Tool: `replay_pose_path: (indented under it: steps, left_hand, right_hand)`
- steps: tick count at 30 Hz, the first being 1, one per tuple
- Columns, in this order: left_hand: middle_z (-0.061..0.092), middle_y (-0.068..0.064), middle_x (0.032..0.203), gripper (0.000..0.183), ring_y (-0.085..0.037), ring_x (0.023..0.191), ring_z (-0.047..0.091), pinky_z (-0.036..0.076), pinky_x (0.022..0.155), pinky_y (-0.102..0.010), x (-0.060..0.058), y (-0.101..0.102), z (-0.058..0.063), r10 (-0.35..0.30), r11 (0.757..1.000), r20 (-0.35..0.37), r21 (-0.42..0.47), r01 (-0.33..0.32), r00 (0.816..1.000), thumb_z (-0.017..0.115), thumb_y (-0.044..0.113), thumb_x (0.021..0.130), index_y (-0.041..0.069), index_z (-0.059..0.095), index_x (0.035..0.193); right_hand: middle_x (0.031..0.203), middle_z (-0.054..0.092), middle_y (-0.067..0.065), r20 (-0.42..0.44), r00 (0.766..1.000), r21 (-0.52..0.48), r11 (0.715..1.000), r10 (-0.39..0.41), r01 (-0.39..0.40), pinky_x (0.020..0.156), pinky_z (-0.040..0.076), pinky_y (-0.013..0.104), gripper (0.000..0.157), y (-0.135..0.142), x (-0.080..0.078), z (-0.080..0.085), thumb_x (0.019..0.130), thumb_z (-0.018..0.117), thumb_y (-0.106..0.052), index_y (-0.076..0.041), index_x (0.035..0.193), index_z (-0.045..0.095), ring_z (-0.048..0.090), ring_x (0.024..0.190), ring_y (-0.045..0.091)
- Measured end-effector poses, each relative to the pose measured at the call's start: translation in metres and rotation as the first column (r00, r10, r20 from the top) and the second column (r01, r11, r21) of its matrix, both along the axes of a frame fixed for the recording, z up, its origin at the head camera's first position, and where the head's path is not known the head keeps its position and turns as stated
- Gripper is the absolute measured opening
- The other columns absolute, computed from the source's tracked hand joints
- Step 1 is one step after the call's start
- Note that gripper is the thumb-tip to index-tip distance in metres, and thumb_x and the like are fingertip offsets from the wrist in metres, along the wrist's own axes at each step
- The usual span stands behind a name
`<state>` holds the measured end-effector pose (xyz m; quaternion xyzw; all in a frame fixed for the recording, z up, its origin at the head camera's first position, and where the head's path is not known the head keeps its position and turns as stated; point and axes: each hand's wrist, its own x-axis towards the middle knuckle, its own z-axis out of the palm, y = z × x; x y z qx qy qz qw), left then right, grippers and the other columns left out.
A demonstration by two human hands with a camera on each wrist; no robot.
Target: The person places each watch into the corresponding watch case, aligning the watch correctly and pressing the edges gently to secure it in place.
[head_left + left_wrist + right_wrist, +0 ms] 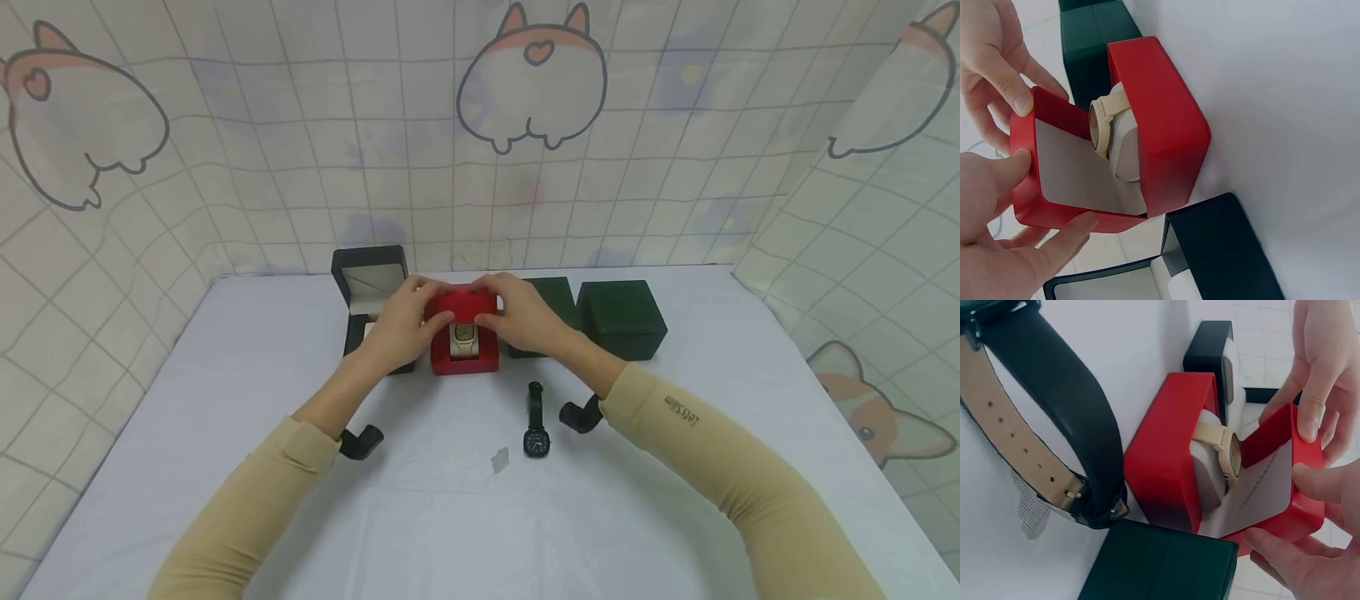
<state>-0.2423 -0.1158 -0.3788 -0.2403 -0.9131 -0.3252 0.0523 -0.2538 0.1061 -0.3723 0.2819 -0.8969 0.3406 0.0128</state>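
A red watch box (441,365) stands near the back of the table with its lid (465,300) raised. Inside, a watch with a cream strap (464,335) wraps round a pale cushion (1125,140). My left hand (405,327) grips the lid's left side, its thumb on the front rim. From the right, my right hand (525,317) holds the same lid, thumb likewise at the rim. In the left wrist view, fingers of both hands curl over the lid's outer side.
Left of the red box, an open black watch box (370,279) is partly behind my left hand. Two dark green boxes (551,296) (622,312) stand on the right. A black watch (536,421) lies nearer me, beside a small grey patch (500,460) on the white cloth.
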Motion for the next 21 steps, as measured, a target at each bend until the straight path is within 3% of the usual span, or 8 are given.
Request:
replay_pose_path:
  steps: [12, 21]
  left_hand:
    - [0.052, -0.017, 0.135, 0.042, -0.032, 0.119, 0.056, 0.055, 0.097, -0.046, 0.006, 0.003, -0.01, 0.023, 1.0, -0.019, 0.014, -0.022, 1.0, 0.072, 0.014, 0.097, 0.006, 0.06, 0.137]
    - [0.052, -0.02, 0.133, 0.039, -0.037, 0.122, 0.052, 0.052, 0.101, -0.048, 0.011, 0.004, -0.022, 0.024, 1.0, -0.082, 0.017, -0.023, 0.996, 0.076, 0.009, 0.093, 0.004, 0.064, 0.13]
  right_hand:
    - [0.134, 0.057, 0.016, -0.018, 0.999, -0.025, 0.999, -0.034, 0.034, 0.097, 0.055, 0.041, 0.046, -0.002, 0.008, -0.014, 0.094, 0.075, -0.006, -0.004, 0.137, 0.059, 0.06, 0.119, 0.029]
    - [0.134, 0.056, 0.017, -0.091, 0.995, -0.043, 0.998, -0.038, 0.035, 0.098, 0.054, 0.039, 0.046, -0.003, 0.017, -0.029, 0.091, 0.078, -0.004, -0.004, 0.133, 0.061, 0.059, 0.121, 0.031]
